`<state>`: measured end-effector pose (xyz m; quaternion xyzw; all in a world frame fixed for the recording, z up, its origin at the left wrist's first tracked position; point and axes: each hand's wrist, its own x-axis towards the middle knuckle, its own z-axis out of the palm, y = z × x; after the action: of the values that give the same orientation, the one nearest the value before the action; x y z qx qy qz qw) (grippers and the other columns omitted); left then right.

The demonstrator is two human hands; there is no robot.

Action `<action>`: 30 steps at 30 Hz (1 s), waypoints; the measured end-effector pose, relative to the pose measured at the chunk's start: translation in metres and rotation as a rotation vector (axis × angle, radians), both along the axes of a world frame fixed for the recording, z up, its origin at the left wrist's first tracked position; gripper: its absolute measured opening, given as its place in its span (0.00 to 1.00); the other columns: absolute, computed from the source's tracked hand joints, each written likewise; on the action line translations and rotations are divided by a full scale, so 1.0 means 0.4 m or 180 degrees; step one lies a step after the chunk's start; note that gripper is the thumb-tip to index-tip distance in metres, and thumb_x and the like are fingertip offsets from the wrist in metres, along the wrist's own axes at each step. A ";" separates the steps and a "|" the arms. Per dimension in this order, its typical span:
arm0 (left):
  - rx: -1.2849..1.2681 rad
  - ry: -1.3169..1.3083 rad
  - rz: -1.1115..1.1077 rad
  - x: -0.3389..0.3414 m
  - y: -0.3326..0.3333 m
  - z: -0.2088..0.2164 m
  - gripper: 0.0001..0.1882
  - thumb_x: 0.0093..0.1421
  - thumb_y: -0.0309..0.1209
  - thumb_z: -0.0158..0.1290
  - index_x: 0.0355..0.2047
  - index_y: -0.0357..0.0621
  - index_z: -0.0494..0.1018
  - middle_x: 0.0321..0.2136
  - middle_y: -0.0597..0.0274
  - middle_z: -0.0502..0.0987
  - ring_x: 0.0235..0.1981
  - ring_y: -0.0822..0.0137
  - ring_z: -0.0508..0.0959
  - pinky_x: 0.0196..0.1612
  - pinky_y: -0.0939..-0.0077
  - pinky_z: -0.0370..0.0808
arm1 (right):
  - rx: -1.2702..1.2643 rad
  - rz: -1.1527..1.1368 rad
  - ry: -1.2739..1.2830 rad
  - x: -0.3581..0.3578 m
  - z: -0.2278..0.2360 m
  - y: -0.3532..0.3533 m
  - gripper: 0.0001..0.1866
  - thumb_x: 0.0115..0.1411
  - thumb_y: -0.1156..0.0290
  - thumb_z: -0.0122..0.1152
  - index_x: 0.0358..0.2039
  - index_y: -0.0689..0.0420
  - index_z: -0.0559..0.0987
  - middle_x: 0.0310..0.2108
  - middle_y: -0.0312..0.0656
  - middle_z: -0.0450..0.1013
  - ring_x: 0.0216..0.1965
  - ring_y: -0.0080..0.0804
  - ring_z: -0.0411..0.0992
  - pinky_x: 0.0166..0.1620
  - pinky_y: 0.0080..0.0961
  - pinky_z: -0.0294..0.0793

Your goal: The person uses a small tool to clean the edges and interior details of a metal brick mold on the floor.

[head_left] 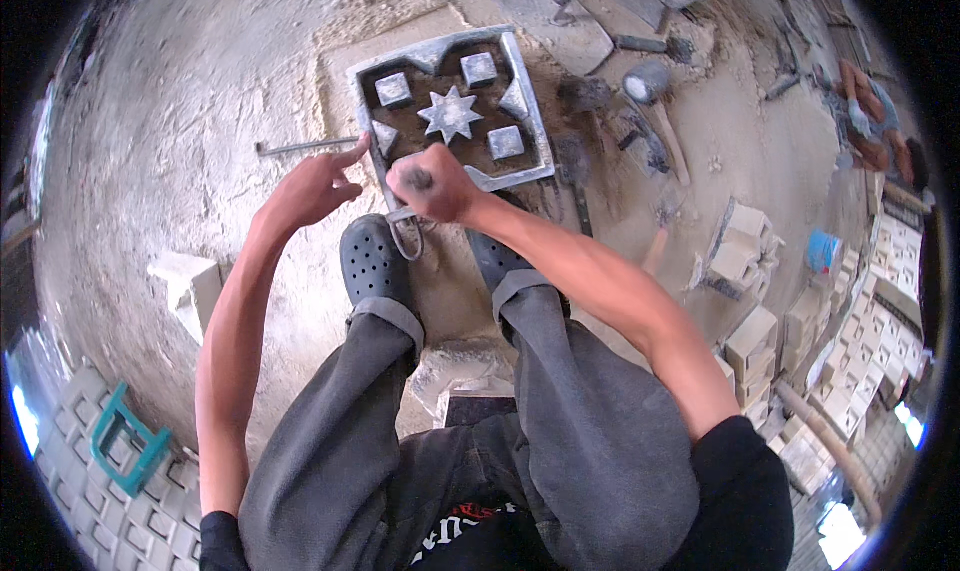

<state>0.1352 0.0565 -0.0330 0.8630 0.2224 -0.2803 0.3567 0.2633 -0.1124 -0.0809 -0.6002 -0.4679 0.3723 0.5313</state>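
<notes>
A square metal mould (533,101) lies on the dusty floor in front of my feet. Inside it are a raised eight-pointed star (450,116), several square blocks and triangular pieces along the walls. My left hand (312,186) is at the mould's left side, index finger stretched to its edge, thumb apart, holding nothing. Over the mould's near left corner, my right hand (440,186) is closed in a fist around a tool; only its dark round handle end (418,178) shows clearly, and the rest is hidden or blurred. A metal loop (405,241) hangs from the mould's near side.
A thin metal rod (308,146) lies left of the mould. Right of it are a mallet (647,84), a shovel blade (575,46) and a trowel (668,207). Pale cast blocks (745,241), a blue tub (823,251) and another person (875,121) are farther right. A teal frame (128,441) lies lower left.
</notes>
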 end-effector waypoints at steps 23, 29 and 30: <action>0.0906 -0.1022 0.0356 -0.065 -0.051 -0.057 0.29 0.59 0.34 0.51 0.62 0.61 0.61 0.37 0.51 0.77 0.39 0.50 0.77 0.42 0.57 0.74 | 0.0159 -0.1366 0.2404 0.026 0.187 0.020 0.21 0.62 0.62 0.46 0.14 0.50 0.56 0.12 0.30 0.49 0.17 0.23 0.49 0.28 0.27 0.55; 0.0629 -0.1653 0.1060 -0.056 -0.077 -0.061 0.22 0.59 0.33 0.51 0.55 0.49 0.68 0.45 0.48 0.74 0.45 0.49 0.75 0.47 0.58 0.72 | 0.0217 -0.1272 0.2539 -0.032 0.203 0.033 0.19 0.61 0.63 0.48 0.16 0.51 0.57 0.16 0.31 0.52 0.21 0.23 0.51 0.33 0.26 0.58; 0.0610 -0.1684 0.1102 -0.054 -0.078 -0.061 0.22 0.59 0.32 0.51 0.55 0.48 0.69 0.45 0.48 0.75 0.46 0.49 0.75 0.47 0.58 0.72 | 0.0359 -0.1195 0.2381 -0.046 0.183 0.037 0.14 0.60 0.68 0.50 0.18 0.53 0.63 0.17 0.32 0.56 0.22 0.23 0.54 0.34 0.27 0.61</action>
<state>0.1137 0.0254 -0.0573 0.8848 0.2908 0.0406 0.3618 0.2448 -0.0977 -0.0077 -0.4685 -0.1450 0.4350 0.7551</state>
